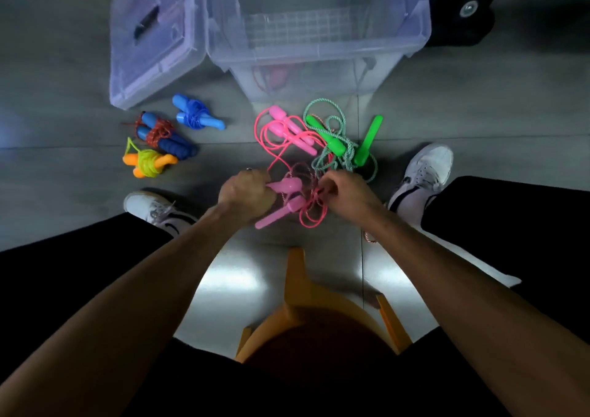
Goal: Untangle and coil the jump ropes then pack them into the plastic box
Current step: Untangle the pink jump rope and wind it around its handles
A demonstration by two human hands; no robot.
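Item: pink jump rope [289, 201], two moulded handles with thin cord, held low above the floor between the person's knees. The left hand [247, 191] was closed round the butt of one pink handle; the right hand [338, 189] pinched a snarl of cord just beside the handles. Cord judged light, limp and rather slick, prone to spring out of a coil; handles rigid and the soundest place to take hold, with loops gathered against them.

Beyond the right hand, nearly touching its knuckles: a green jump rope [348, 141] with braided cord, knotted into a second pink rope [287, 129].

Well off beyond the left hand: three finished bundles, a yellow-and-orange rope [148, 161], a dark blue rope [159, 133] and a light blue rope [194, 114].

Farther ahead: the plastic box [319, 49], open, some rope faintly visible through its wall; its lid [153, 39] lay alongside.

Surface: grey floor tiles [479, 97], glossy. An orange stool [297, 292] stood below the forearms.
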